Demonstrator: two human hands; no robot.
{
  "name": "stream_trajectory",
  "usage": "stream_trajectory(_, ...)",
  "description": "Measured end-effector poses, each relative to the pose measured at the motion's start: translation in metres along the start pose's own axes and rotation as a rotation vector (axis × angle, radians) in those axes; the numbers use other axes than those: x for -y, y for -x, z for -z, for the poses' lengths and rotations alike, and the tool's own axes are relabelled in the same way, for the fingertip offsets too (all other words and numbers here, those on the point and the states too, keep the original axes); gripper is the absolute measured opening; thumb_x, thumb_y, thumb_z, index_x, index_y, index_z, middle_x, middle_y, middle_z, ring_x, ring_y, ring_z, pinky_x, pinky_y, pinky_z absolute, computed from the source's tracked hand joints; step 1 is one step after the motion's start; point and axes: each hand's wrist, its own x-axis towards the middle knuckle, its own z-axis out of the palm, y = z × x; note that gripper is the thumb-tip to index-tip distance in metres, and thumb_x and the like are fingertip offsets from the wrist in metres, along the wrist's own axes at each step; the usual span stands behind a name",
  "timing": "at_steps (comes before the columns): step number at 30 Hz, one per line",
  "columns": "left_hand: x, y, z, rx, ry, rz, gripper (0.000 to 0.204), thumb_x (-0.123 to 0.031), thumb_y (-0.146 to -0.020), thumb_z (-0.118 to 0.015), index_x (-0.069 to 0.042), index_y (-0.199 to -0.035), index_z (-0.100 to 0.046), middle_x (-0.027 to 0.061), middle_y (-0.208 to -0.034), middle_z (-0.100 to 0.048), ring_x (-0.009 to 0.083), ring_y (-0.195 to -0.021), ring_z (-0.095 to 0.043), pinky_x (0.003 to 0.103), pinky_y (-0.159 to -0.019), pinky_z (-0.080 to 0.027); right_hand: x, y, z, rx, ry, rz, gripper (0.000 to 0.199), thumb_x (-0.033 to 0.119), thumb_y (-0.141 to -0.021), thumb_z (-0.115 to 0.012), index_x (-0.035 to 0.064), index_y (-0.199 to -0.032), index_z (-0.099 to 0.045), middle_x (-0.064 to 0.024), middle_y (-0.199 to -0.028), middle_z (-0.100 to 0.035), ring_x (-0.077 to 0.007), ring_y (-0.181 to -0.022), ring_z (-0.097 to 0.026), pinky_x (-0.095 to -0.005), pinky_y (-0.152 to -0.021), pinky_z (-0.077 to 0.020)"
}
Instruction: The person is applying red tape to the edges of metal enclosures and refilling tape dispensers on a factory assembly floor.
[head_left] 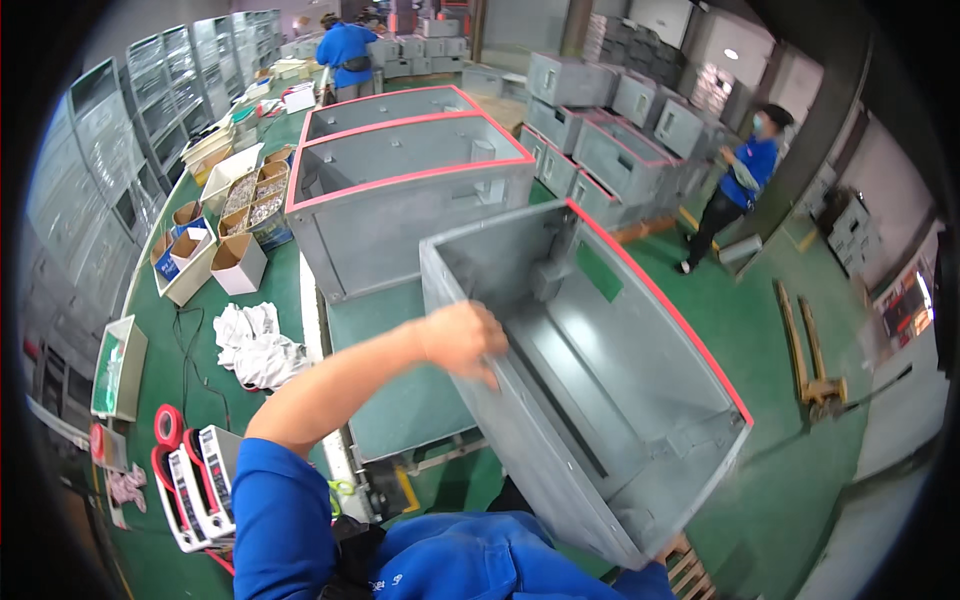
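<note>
A grey metal cabinet (600, 340) stands tilted in front of me, its open side facing up. A red strip runs along its right rim; inside are a rectangular cut-out and a long dark slot. My left hand (462, 338) reaches across from the left and closes over the cabinet's left rim, its fingers curled and slightly blurred. My right arm shows only as a blue sleeve (642, 582) below the cabinet's lower corner. The cabinet hides most of the right hand, so its fingers cannot be made out.
Beyond stands a larger grey cabinet (400, 225) with red-edged openings. The green bench (285, 420) at left holds tape dispensers (200, 490), a white cloth (258, 345) and bins of small parts (250, 200). Stacked cabinets (620, 150), a co-worker (750, 170) and a pallet jack (810, 355) are at right.
</note>
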Motion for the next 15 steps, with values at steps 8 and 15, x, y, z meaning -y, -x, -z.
stream_trajectory(8, -0.089, -0.008, -0.002, 0.068, -0.048, 0.356, 0.046, -0.048, -0.066, -0.062, -0.005, -0.059, -0.048, 0.0056, -0.055, -0.05, 0.0221, -0.051, -0.054, 0.033, -0.049, -0.042, 0.054, -0.08, -0.03, 0.044, 0.285, -0.159, 0.055, 0.044, -0.086, -0.041, -0.0008, -0.118, -0.036, -0.0136, -0.112, -0.048, -0.0252, -0.098, -0.052, -0.0338, -0.082, -0.0427)
stream_trajectory(15, -0.15, 0.013, 0.003, -0.081, -0.203, 0.823, 0.044, -0.047, -0.072, -0.059, -0.006, -0.06, -0.045, 0.004, -0.053, -0.045, 0.0202, -0.045, -0.049, 0.032, -0.045, -0.039, 0.084, -0.144, -0.101, 0.281, 0.619, -0.226, 0.053, 0.043, -0.086, -0.041, -0.0009, -0.116, -0.038, -0.0133, -0.109, -0.05, -0.0247, -0.095, -0.053, -0.0334, -0.079, -0.0439)
